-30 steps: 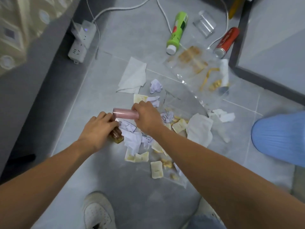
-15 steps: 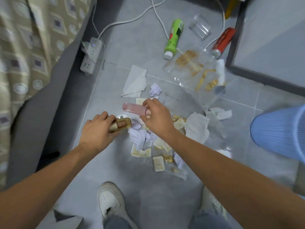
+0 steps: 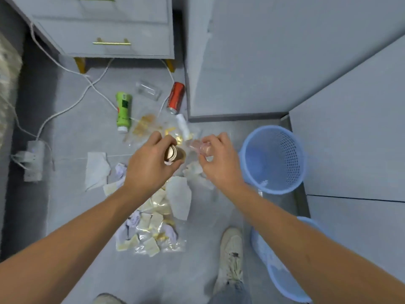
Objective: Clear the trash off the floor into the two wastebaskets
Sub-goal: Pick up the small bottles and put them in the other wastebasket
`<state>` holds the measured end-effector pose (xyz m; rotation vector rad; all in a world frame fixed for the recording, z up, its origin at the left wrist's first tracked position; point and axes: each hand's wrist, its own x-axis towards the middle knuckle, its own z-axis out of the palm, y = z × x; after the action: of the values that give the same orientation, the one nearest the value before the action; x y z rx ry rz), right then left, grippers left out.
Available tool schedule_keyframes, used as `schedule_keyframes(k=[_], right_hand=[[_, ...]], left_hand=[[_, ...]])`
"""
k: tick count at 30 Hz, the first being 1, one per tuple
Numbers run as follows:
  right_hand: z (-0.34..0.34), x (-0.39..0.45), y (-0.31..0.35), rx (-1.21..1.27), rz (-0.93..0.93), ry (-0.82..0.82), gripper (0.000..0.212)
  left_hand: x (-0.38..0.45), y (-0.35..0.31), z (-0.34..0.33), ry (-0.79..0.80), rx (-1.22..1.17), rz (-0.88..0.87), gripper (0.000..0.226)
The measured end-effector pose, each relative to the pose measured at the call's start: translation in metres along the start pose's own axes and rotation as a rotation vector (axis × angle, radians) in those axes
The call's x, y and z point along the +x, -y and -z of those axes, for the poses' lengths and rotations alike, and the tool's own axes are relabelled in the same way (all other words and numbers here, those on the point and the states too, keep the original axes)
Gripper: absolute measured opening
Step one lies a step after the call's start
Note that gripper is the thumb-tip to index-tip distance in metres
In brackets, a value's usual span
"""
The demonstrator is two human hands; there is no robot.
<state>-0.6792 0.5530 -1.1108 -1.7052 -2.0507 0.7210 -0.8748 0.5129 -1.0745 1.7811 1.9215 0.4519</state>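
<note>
Left hand point(image 3: 151, 165): curling round a small brown bottle point(image 3: 174, 153), holding it above the floor litter.
Right hand point(image 3: 215, 160): gripping a blurred pinkish clear container point(image 3: 200, 148) beside the near wastebasket point(image 3: 274, 159).
Second wastebasket point(image 3: 282, 270): lying partly behind the right forearm.
Floor: paper scraps point(image 3: 97, 170), wrappers point(image 3: 151, 233), green bottle point(image 3: 123, 110), red can point(image 3: 176, 97) lying about.
Writing: blurring past reading.
Cabinet point(image 3: 105, 27): standing behind, cables point(image 3: 65, 110) trailing.
</note>
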Motion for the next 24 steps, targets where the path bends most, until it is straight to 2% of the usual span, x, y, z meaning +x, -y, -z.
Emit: schedule_keyframes(k=[3, 5, 8, 12, 17, 21, 24], right_hand=[[0.066, 0.006, -0.047, -0.008, -0.082, -0.104, 0.031], [0.100, 0.003, -0.082, -0.014, -0.141, -0.141, 0.024], [0.123, -0.005, -0.139, -0.016, -0.212, -0.164, 0.018], [0.107, -0.012, -0.209, -0.139, -0.256, -0.043, 0.025], [0.078, -0.005, -0.264, -0.297, -0.327, 0.165, 0.016], [0.067, 0.000, -0.285, -0.371, -0.339, 0.234, 0.014], [0.065, -0.003, -0.288, -0.429, -0.337, 0.299, 0.018]], left_hand=[[0.038, -0.071, -0.020, -0.001, -0.038, -0.109, 0.036], [0.058, -0.113, -0.042, 0.019, -0.087, -0.181, 0.033], [0.081, -0.162, -0.090, 0.113, -0.108, -0.251, 0.029], [0.099, -0.194, -0.165, 0.316, 0.011, -0.220, 0.027], [0.115, -0.203, -0.239, 0.525, 0.314, -0.286, 0.027], [0.119, -0.198, -0.281, 0.638, 0.529, -0.334, 0.029], [0.118, -0.198, -0.293, 0.649, 0.569, -0.333, 0.032]])
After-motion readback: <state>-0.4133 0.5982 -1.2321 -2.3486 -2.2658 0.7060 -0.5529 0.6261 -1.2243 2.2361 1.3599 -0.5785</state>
